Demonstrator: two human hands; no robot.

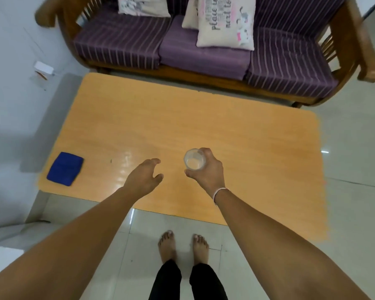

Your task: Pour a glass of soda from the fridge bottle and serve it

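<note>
My right hand (208, 172) grips a clear glass (194, 159) from the side, over the near middle of the orange wooden table (236, 137). The glass stands upright and holds a pale liquid; whether its base touches the table I cannot tell. My left hand (144, 176) hovers a little to the left of the glass with relaxed, slightly curled fingers and holds nothing. No bottle is in view.
A folded blue cloth (65, 168) lies on the table's near left corner. Behind the table stands a wooden sofa (204, 55) with purple striped cushions and two printed pillows (225, 22). My bare feet (183, 247) stand on the pale tiled floor at the table's near edge.
</note>
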